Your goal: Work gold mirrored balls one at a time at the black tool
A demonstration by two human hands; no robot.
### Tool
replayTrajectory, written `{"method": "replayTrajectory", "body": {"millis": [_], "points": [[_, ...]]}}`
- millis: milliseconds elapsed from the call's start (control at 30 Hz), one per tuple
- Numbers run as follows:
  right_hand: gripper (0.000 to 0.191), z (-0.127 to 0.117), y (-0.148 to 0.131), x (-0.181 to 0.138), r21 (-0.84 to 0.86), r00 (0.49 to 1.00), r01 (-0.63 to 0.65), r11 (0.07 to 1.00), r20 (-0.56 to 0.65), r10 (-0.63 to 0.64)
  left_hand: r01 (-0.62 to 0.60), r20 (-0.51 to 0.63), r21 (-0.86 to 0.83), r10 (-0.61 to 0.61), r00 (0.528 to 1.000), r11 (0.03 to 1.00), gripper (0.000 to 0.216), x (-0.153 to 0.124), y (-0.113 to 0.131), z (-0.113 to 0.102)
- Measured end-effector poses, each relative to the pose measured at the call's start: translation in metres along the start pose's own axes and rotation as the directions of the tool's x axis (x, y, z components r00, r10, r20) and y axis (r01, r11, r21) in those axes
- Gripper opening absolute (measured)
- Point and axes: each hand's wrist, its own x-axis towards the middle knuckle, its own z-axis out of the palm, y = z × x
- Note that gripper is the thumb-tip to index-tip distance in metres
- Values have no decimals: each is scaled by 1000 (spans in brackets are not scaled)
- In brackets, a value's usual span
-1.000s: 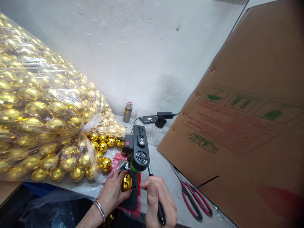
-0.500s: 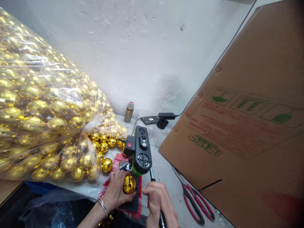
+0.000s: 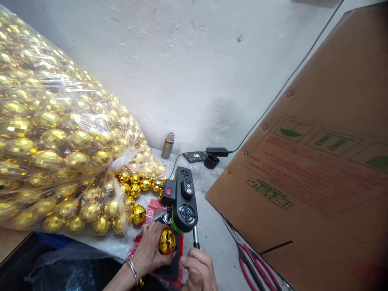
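Gold ball [image 3: 167, 241] is in the left hand [image 3: 150, 254], thumb and fingers pinched round it. It is held against the black base [image 3: 169, 267], just below the head of the small black press [image 3: 182, 198]. Bracelet [image 3: 132, 270] on that wrist.

Right hand [image 3: 198, 273] is just beside the ball grip, fist closed round the lever [image 3: 195, 237]. The lever's metal rod rises from the fist to the press head; the lower part of the hand is cut off by the frame edge.

Around the grip:
- red sheet [image 3: 154, 207] under the base, showing just beyond the left fingers
- 1 loose ball [image 3: 138, 215] near the left hand, on the far side
- big clear bag [image 3: 60, 137] full of the same gold balls, further out to the left, mouth open toward the hand
- scissors [image 3: 253, 270] with red handles flat on the table [image 3: 209, 238], to the right of the right hand, apart from it
- cardboard box [image 3: 303, 173] leaning beyond the scissors
- well beyond the press, by the wall: small bottle [image 3: 167, 145], black cap [image 3: 211, 161], power adapter [image 3: 217, 151]
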Motion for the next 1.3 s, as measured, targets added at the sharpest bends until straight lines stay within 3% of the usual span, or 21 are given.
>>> {"method": "replayTrajectory", "body": {"millis": [500,700,833,1133,1300], "points": [[40,4,6,-1,20,998,46,999,-49,-45,4,-29,-32,-5,1000,999,41,1,-5,6],[37,-1,35,-3,37,949,316,948,-22,-316,-21,-66,-11,20,998,1000,42,0,-8,10],[33,-3,48,-12,58,969,246,968,-37,-244,-27,-78,7,27,997,1000,42,0,-9,12],[37,1,46,-16,19,970,236,972,-64,-234,-3,-44,-14,2,999,1000,43,0,-3,5],[38,7,56,-23,-32,926,372,928,-50,-374,-9,-60,-32,7,998,999,41,1,-8,9]]}}
